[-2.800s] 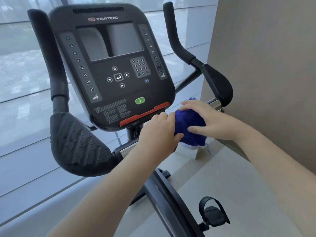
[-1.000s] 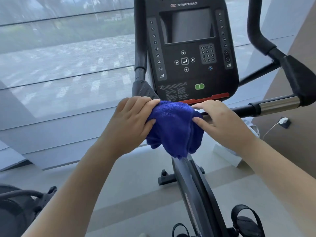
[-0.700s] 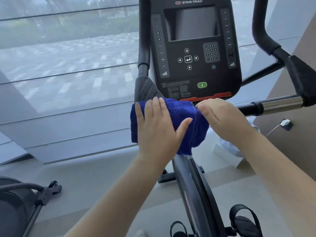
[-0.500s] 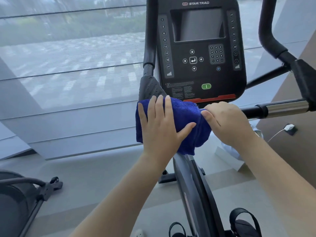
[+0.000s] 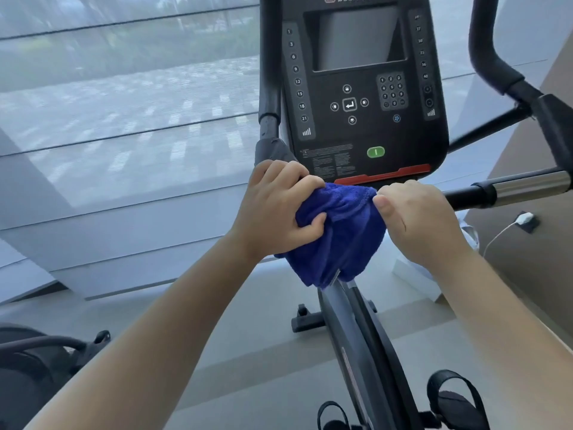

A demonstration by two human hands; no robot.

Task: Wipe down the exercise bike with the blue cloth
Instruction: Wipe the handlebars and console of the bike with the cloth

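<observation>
Your blue cloth [image 5: 341, 240] is a thick, fuzzy terry piece. It is bunched into soft folds and draped over the exercise bike [image 5: 366, 336] just below the lower edge of its console [image 5: 356, 125], right under the red strip [image 5: 384, 176] along that edge. Its loose end hangs down over the top of the bike's sloping dark frame.

Your left hand [image 5: 273, 209] has its fingers curled over the cloth's upper left side with the thumb dug into the pile, so it grips a fistful of fabric. Your right hand [image 5: 418, 225] is curled too, knuckles up. Its thumb lies against the cloth's upper right corner and pinches it there, and the fingertips are tucked out of sight. Your hands sit close together with the cloth gathered between them.

The console is a glossy black plastic panel with rounded corners, a dull grey screen, a number keypad, arrow keys and a green oval button [image 5: 375, 152]. A matte black handlebar post [image 5: 269, 72] rises along its left edge. To the right of your right hand, a horizontal bar changes from a black grip to a brushed chrome tube [image 5: 527, 187]. Low on the bike, a black pedal [image 5: 455, 398] carries a looped strap. A white charger [image 5: 524, 218] sits in a wall socket with its thin cable trailing down. The floor [image 5: 248, 321] is smooth and grey.
</observation>
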